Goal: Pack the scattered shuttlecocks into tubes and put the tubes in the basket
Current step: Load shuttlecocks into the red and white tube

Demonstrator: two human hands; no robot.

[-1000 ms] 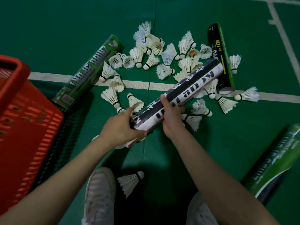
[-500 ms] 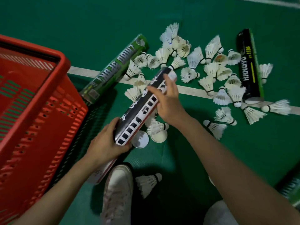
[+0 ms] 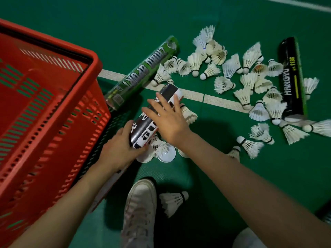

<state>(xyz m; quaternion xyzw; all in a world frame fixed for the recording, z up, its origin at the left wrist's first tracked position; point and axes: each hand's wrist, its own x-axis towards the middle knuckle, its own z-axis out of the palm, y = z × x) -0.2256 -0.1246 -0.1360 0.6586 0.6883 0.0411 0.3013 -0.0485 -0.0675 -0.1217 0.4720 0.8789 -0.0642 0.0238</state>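
We see the left hand (image 3: 119, 147) gripping the near end of the black-and-white shuttlecock tube (image 3: 143, 130), right hand (image 3: 167, 119) spread flat on it, just right of the red basket (image 3: 96, 68)

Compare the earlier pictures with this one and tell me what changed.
Both hands swung the black-and-white cardboard tube leftward, toward the red plastic basket. The left hand grips its near end; the right hand, which gripped it before, now lies flatter over the middle. The white feather shuttlecocks, green tube and black tube stayed on the floor.
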